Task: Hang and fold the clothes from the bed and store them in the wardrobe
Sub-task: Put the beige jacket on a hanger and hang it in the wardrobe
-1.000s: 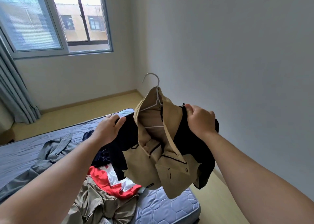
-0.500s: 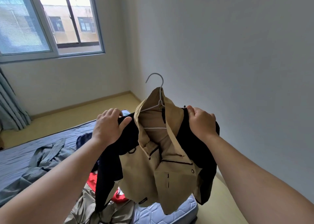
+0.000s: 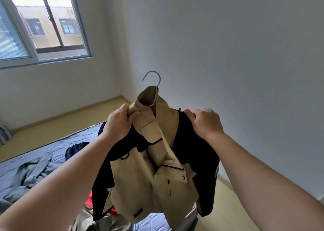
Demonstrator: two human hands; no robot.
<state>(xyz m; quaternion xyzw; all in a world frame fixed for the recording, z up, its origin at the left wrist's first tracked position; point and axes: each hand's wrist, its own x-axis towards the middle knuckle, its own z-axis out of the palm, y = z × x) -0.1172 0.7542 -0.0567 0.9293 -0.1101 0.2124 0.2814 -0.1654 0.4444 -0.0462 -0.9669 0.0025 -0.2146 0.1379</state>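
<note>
Tan jacket (image 3: 149, 187) with black sleeves, held up in the air above the near end of a bed (image 3: 52, 148), draped on a white wire hanger (image 3: 158, 84) with its hook poking up out of the collar. Left hand (image 3: 119, 123) closed around a fold of the tan collar at one shoulder, thumb and fingers pinching the cloth. Right hand (image 3: 205, 123) curled over the black shoulder on the other side, gripping it. Front of the jacket hanging open and rumpled, with dark piping and a few small buttons. Small dark label (image 3: 137, 215) sewn near the lower hem, lettering too small to read; pale patch (image 3: 217, 171) on the edge of the right-side sleeve, also illegible. Beneath, on the blue-grey quilted bed: a crumpled grey garment (image 3: 29, 171), a dark blue garment (image 3: 75, 150), a glimpse of red cloth (image 3: 90, 199) and a khaki piece (image 3: 84, 220). Window (image 3: 43, 25) at upper left, plain white wall (image 3: 228, 55) behind.
</note>
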